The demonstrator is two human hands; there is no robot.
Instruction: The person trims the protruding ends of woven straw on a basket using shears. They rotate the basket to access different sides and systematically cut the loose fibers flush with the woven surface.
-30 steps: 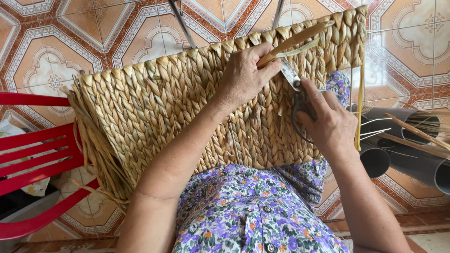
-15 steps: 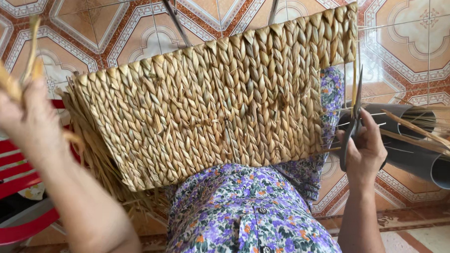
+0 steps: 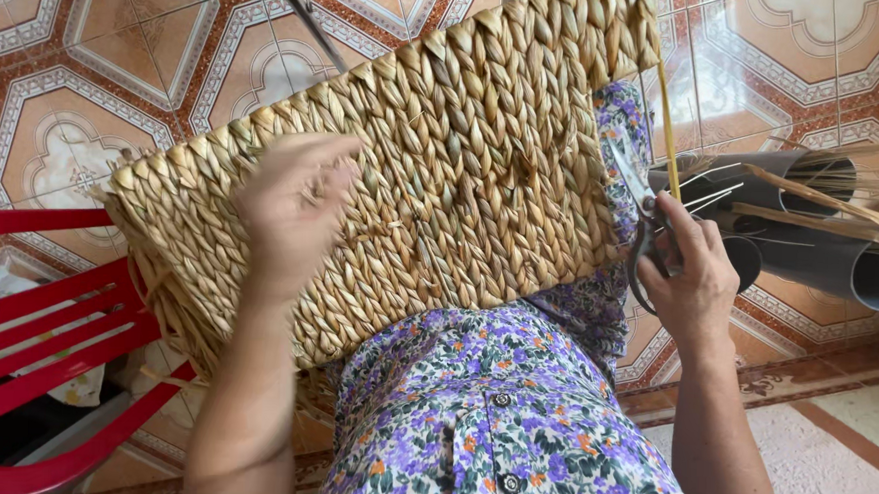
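Back from the side, left hand (image 3: 290, 213) meets woven basket (image 3: 442, 169); right hand (image 3: 687, 275) grips scissors (image 3: 640, 210).

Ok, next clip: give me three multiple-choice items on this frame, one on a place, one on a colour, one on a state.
1. Where is the left hand?
A. On the woven panel
B. On the grey pipes
C. On the floor tiles

2. What colour is the chair at the left?
A. Blue
B. Red
C. White

3. What is the right hand doing?
A. Lying open on the lap
B. Pressing flat on the panel
C. Holding scissors beside the panel

Answers:
1. A, the fingers are spread against the woven face, left of its middle.
2. B, its slats and frame are bright red.
3. C, the fingers are closed round the scissor handles just off the panel's right edge, next to a loose straw strand.
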